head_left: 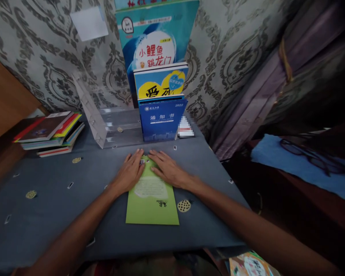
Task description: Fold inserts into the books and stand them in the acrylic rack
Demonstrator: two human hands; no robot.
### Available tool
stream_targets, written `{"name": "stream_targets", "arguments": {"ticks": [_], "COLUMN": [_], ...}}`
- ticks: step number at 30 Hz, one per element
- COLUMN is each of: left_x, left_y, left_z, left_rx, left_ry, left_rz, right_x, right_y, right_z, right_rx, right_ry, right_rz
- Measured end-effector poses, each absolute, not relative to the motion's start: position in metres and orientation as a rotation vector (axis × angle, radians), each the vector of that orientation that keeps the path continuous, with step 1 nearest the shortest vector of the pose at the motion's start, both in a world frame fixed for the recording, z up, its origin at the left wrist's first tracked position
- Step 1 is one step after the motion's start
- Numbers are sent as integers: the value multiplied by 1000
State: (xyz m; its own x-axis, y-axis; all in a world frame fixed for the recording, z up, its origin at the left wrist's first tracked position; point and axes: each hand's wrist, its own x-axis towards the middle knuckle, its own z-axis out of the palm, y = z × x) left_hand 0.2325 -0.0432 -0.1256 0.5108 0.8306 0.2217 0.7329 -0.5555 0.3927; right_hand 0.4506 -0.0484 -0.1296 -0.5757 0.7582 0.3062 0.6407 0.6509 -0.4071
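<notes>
A thin green booklet lies flat on the grey-blue tablecloth in front of me. My left hand rests palm down on its upper left corner, fingers stretched out. My right hand lies flat on its upper right corner, fingers also extended. Just beyond my fingertips a clear acrylic book stand holds three upright books: a dark blue one in front, a blue and yellow one behind it, and a tall teal one at the back.
A stack of several colourful books sits at the table's far left. Patterned wallpaper backs the table, with a purple curtain at right. Glasses lie on a blue cloth to the right. Another book shows below the table edge.
</notes>
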Motion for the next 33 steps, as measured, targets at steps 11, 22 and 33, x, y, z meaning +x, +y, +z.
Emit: {"name": "stream_targets", "arguments": {"ticks": [11,22,33], "left_x": [221,284,267], "left_y": [-40,-113,-111], "left_z": [-117,-90,-74], "left_rx": [2538,2972,2850], "left_ry": [1508,939,798], "left_rz": [399,259,130], "right_x": [481,493,489], "right_y": [-49,-34,-39], "right_z": [-121,-128,-120], "right_rx": [-1315,-1284,-1218], "right_ry": [-2455,-2258,-2202], "right_rz": [328,318,328]}}
